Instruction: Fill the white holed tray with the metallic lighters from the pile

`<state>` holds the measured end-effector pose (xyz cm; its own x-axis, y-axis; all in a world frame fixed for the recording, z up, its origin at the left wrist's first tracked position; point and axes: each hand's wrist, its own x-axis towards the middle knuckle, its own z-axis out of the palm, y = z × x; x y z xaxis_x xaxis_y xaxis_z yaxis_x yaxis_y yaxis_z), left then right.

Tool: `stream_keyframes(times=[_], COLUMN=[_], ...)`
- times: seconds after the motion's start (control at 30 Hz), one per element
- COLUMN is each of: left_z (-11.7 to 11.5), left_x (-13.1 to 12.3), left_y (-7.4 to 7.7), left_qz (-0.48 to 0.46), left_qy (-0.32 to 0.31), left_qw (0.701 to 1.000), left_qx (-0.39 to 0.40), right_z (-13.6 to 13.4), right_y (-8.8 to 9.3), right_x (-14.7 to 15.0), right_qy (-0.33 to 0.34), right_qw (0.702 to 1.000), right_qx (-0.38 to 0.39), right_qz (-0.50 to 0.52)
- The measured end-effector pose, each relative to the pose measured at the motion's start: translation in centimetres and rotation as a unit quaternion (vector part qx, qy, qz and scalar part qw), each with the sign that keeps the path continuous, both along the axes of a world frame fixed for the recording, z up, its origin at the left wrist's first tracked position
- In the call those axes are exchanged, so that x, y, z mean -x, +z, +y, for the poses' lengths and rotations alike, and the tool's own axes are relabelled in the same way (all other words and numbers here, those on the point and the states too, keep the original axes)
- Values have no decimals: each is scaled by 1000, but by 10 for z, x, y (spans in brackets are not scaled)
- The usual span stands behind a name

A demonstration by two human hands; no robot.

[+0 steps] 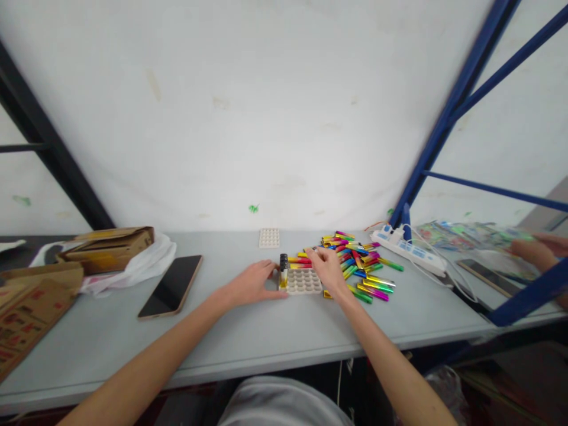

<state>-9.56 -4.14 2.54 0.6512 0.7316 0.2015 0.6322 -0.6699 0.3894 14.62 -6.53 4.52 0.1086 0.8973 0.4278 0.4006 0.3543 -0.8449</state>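
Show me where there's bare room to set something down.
Bare tabletop lies between the forearms, in front of the near tray, and between the phone and rear tray. Crowded: right of the near tray, where shiny tubes spread toward the power strip; far left, by the boxes.

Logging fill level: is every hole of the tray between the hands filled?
No: black-topped pieces stand along the left edge of the tray, and bare holes show beside them.

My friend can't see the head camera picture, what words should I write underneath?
A person's left hand spans the left end of a white pocketed tray, where black-topped sticks stand upright, while the right hand is by a pile of shiny colourful sticks. A phone lies further left on the grey table.
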Motion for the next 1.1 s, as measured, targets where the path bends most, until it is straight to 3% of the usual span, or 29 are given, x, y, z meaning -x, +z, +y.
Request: stream_keyframes(times=[0.4, 0.83, 1.1], left_z=[-1, 16, 19], left_x=[0, 13, 13], left_y=[2, -2, -4], left_qz=[11, -19, -29], left_qy=[6, -25, -32], left_qw=[1000, 998, 998], left_qx=[3, 55, 50], right_z=[-4, -4, -6], right_y=[-1, -2, 4], right_x=[5, 3, 0], right_qy=[5, -17, 105], right_qw=[999, 998, 990], right_qx=[-28, -39, -14], right_qz=[-31, -54, -90])
